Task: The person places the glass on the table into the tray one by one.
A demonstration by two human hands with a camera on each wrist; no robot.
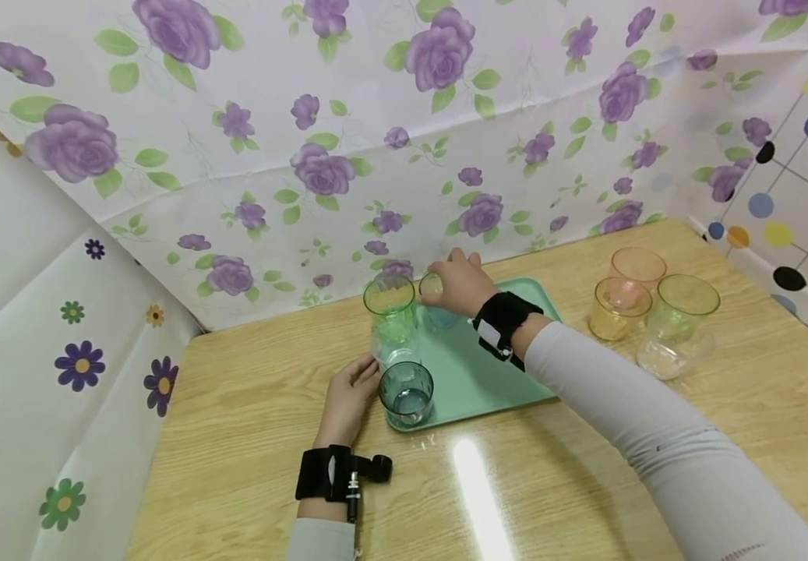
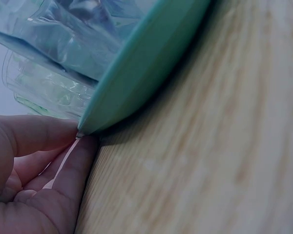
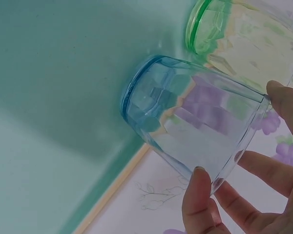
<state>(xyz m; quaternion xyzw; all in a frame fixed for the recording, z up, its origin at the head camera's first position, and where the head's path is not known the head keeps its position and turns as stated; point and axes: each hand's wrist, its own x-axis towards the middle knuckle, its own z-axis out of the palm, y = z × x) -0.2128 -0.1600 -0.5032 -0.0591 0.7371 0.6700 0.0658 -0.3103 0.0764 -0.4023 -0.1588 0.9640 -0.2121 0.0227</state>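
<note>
My right hand [image 1: 461, 287] holds a blue-based drinking glass [image 3: 193, 119] by its rim, fingers and thumb around the mouth. The glass is over the far left part of the green tray [image 1: 481, 374]; in the right wrist view its base is close to the tray surface, and whether it touches I cannot tell. My left hand [image 1: 349, 397] pinches the tray's left edge [image 2: 119, 97] between thumb and finger. Beside the blue glass is a green glass [image 1: 389, 300], with a clear glass [image 1: 396, 348] in front of it. A dark teal glass [image 1: 407, 393] stands at the tray's near left corner.
Right of the tray, on the wooden table [image 1: 249, 467], stand a pink glass [image 1: 638, 263], a yellow glass [image 1: 619, 310], a green glass [image 1: 687, 304] and a clear glass [image 1: 663, 357]. Flowered sheeting [image 1: 270, 195] rises behind the table.
</note>
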